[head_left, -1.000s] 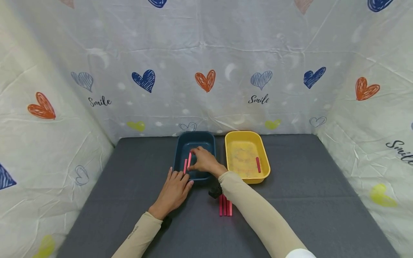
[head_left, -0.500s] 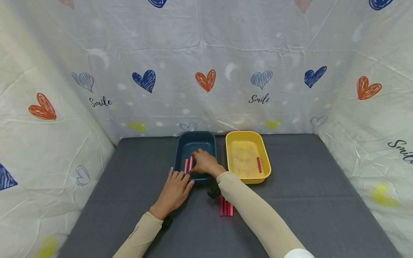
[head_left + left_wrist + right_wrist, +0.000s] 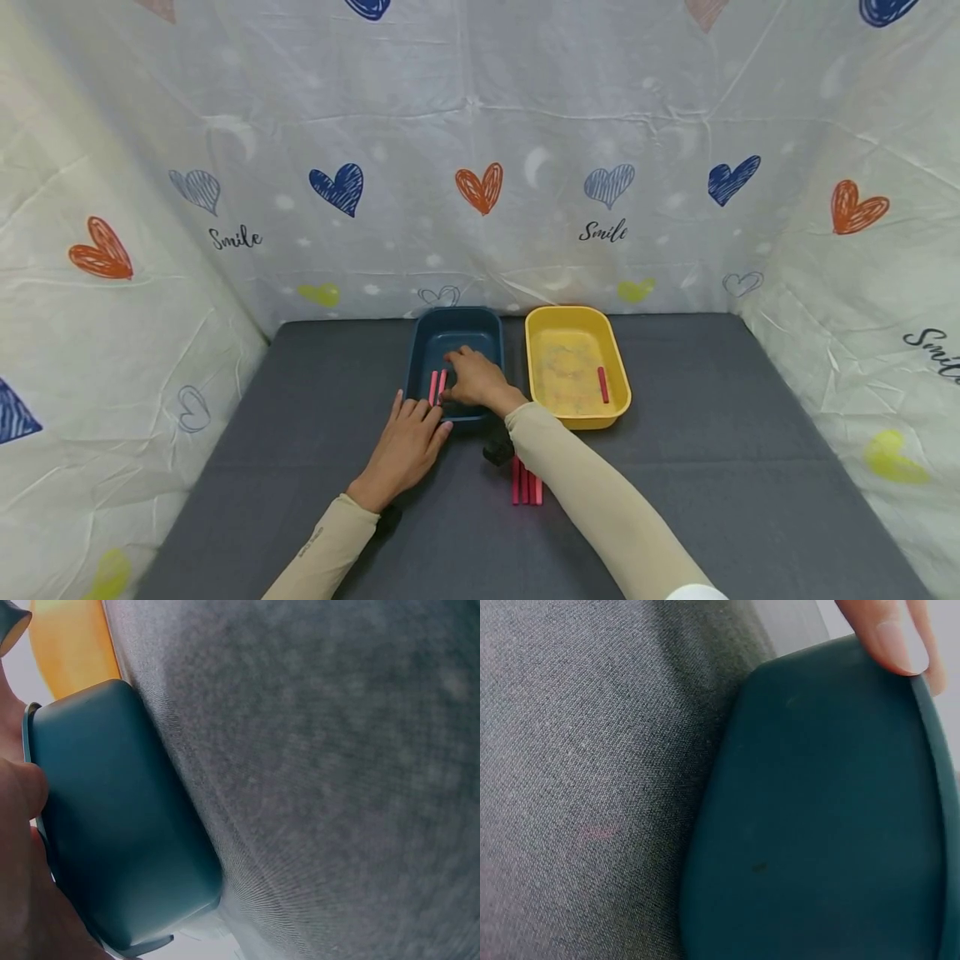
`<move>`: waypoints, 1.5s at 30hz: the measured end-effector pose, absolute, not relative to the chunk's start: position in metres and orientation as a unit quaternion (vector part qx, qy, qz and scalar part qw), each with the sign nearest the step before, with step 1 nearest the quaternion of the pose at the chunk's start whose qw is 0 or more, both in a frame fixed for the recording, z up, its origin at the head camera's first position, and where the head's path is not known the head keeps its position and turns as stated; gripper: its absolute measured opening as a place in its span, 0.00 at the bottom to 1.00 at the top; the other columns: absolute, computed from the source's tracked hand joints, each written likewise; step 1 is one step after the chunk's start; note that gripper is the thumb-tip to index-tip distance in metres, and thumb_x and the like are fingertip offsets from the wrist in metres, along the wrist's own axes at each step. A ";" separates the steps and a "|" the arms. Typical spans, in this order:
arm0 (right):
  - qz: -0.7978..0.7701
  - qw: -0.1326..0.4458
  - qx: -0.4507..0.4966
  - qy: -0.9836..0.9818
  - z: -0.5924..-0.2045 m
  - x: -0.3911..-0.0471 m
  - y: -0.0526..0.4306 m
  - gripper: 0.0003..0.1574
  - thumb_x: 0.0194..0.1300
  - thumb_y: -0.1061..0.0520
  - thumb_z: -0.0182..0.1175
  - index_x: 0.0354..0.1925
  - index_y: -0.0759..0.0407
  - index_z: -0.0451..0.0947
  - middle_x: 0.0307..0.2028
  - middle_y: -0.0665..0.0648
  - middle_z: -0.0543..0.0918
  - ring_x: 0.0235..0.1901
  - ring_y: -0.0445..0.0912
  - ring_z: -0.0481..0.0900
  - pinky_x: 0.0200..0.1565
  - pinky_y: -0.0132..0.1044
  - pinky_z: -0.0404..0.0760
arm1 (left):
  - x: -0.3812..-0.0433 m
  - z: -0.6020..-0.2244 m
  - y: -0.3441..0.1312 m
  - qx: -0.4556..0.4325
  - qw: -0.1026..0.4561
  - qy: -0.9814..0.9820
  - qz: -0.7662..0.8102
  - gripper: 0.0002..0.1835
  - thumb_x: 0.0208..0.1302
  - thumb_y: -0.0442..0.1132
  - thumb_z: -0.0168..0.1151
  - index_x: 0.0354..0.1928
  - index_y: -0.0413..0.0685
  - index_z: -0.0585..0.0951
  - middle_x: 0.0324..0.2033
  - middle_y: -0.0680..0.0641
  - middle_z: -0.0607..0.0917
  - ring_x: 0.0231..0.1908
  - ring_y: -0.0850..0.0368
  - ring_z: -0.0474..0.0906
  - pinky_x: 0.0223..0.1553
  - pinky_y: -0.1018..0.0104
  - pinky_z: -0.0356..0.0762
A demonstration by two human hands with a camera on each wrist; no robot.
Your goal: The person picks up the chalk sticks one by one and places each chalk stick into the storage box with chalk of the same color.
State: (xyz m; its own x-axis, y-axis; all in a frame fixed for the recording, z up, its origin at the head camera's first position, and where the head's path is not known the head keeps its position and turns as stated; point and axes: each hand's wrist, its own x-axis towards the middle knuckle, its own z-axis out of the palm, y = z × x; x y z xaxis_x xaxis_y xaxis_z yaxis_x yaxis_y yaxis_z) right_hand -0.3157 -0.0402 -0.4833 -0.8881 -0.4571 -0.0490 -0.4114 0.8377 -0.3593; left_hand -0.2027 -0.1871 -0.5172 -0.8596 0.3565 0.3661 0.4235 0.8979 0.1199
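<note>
In the head view, two pink sticks (image 3: 432, 388) lie side by side in the blue tray (image 3: 421, 335). My right hand (image 3: 477, 379) is over the tray, thumb and fingertips spread apart beside the right-hand stick. The thumb is near that stick's lower end; whether it touches is hard to tell. My left hand (image 3: 401, 450) grips the tray's front left rim. In the left wrist view its thumb lies against the outer wall of the tray (image 3: 120, 817), and the other fingers are mostly hidden. From the right wrist, a fingertip (image 3: 900, 645) overlaps the tray's rim.
A yellow tray (image 3: 558, 367) with one dark red stick (image 3: 603, 385) stands to the right. Several red and pink sticks (image 3: 525, 487) lie in a row on the grey tabletop (image 3: 675, 500), partly hidden by my right sleeve. A patterned curtain (image 3: 480, 108) hangs behind.
The stick at my right hand has gone lower into the blue tray, alongside the other one, and the fingertips have come away from its far end. My left hand stays in place.
</note>
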 end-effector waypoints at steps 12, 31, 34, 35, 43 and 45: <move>-0.255 0.011 -0.232 0.939 -0.471 -0.306 -0.023 0.36 0.63 0.43 0.66 0.67 0.47 0.70 0.63 0.54 0.73 0.61 0.49 0.74 0.56 0.47 0.79 | -0.204 -0.518 -0.185 -0.204 0.175 -0.958 -0.097 0.12 0.73 0.48 0.55 0.42 0.47 0.79 0.40 0.44 0.80 0.49 0.44 0.75 0.68 0.33 0.57; -0.294 -0.066 -0.246 0.921 -0.449 -0.281 0.018 0.35 0.62 0.43 0.67 0.64 0.50 0.73 0.59 0.54 0.75 0.58 0.49 0.76 0.58 0.46 0.79 | -0.204 -0.519 -0.186 -0.208 0.180 -0.957 -0.095 0.11 0.72 0.47 0.56 0.42 0.47 0.78 0.39 0.43 0.80 0.46 0.43 0.74 0.69 0.33 0.56; -0.297 -0.076 -0.250 0.918 -0.446 -0.274 0.023 0.34 0.62 0.43 0.67 0.63 0.51 0.73 0.58 0.55 0.76 0.57 0.49 0.75 0.58 0.46 0.79 | -0.205 -0.519 -0.186 -0.205 0.171 -0.959 -0.095 0.12 0.73 0.48 0.54 0.43 0.47 0.78 0.40 0.43 0.80 0.47 0.43 0.75 0.70 0.34 0.55; -0.299 -0.080 -0.252 0.917 -0.445 -0.272 0.025 0.34 0.62 0.43 0.67 0.63 0.51 0.73 0.58 0.55 0.76 0.57 0.49 0.75 0.58 0.46 0.79 | -0.205 -0.519 -0.186 -0.204 0.168 -0.960 -0.094 0.13 0.73 0.49 0.53 0.44 0.47 0.78 0.40 0.43 0.80 0.48 0.43 0.75 0.70 0.34 0.55; -0.306 -0.098 -0.263 0.910 -0.444 -0.254 0.042 0.34 0.61 0.44 0.68 0.62 0.53 0.73 0.57 0.55 0.76 0.56 0.50 0.76 0.55 0.46 0.80 | -0.205 -0.519 -0.186 -0.199 0.161 -0.962 -0.097 0.14 0.74 0.49 0.53 0.45 0.47 0.78 0.41 0.44 0.80 0.49 0.44 0.74 0.70 0.34 0.55; -0.305 -0.101 -0.264 0.909 -0.446 -0.250 0.047 0.34 0.60 0.45 0.69 0.62 0.54 0.74 0.57 0.55 0.76 0.55 0.49 0.76 0.55 0.45 0.81 | -0.204 -0.519 -0.186 -0.199 0.161 -0.962 -0.099 0.13 0.74 0.49 0.53 0.44 0.47 0.78 0.40 0.44 0.80 0.48 0.44 0.74 0.70 0.34 0.55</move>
State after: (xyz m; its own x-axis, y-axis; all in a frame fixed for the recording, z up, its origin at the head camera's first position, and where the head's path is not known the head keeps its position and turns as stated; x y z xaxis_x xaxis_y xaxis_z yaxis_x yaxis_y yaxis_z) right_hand -0.2505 0.0468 -0.4457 -0.8403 -0.4187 0.3443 -0.5416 0.6746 -0.5016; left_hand -0.2042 -0.1862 -0.5187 -0.8693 0.3502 0.3487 0.4140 0.9014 0.1269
